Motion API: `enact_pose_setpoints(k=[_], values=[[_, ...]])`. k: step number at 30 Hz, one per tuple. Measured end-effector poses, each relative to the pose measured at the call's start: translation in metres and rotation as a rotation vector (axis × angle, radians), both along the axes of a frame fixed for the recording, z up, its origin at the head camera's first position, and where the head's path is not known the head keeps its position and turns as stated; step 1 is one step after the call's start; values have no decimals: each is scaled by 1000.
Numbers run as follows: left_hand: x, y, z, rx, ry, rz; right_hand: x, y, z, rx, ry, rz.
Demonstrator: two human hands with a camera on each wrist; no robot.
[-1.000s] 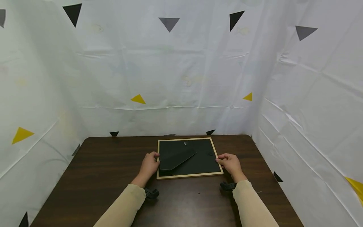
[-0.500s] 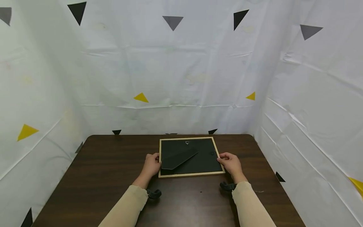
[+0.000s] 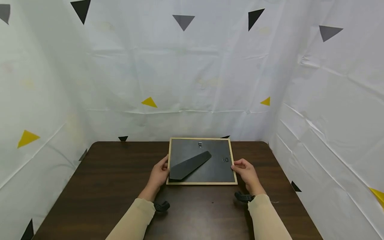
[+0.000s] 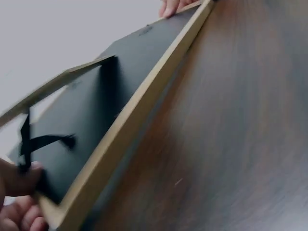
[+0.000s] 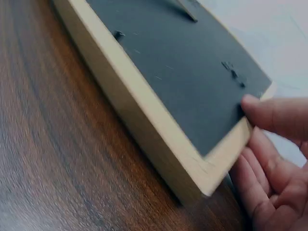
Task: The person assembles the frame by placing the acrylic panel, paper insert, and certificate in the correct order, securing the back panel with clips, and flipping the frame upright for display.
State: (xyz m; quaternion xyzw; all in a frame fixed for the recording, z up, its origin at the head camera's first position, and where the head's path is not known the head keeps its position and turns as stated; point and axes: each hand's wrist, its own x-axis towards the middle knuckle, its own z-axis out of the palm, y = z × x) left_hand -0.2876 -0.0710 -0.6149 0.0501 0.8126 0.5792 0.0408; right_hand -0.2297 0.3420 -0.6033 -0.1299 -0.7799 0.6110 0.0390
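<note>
A picture frame (image 3: 216,171) with a light wood border and black back is tilted, back side towards me, its far edge higher than its near one. Its black easel stand (image 3: 187,166) leans diagonally across the back. In the left wrist view a black ribbon (image 4: 45,141) joins the lifted stand to the backing. My left hand (image 3: 158,174) grips the left side of the frame. My right hand (image 3: 246,172) pinches the right side, thumb on the back and fingers beneath, as the right wrist view shows. The frame's front is hidden.
The dark brown wooden table (image 3: 120,180) extends on both sides of the frame. White sheeting (image 3: 192,76) with black, grey and yellow triangles hangs behind and along both sides. Dark bands (image 3: 244,197) sit at both wrists.
The frame's far edge has risen and its back now faces me more. Both hands have kept hold of its sides. The stand's outline looks wider now.
</note>
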Motion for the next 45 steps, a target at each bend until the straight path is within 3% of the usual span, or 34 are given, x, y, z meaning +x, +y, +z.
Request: enact_pose_setpoints(k=[3,8,11,18,25,30,34,42,45], values=[[4,-2,-1,78,27,44,1,-2,-1,-15,17,16],[7,-5,2,121,34,77,8,-4,-5,9,40,6],[10,-7,1,144,34,62,14,-6,-5,7,68,-7],[22,-14,-3,208,33,-23,30,-10,4,-116,116,-46],[20,-24,4,226,90,-55,28,-11,20,-94,180,-56],[18,-36,18,186,191,-36,23,-21,32,-106,242,-33],[21,-46,34,156,239,-44,27,-32,51,-104,284,-30],[25,-57,83,134,298,-63,37,-44,108,-59,401,-50],[29,-61,104,132,338,-67,41,-50,125,-88,439,-62]])
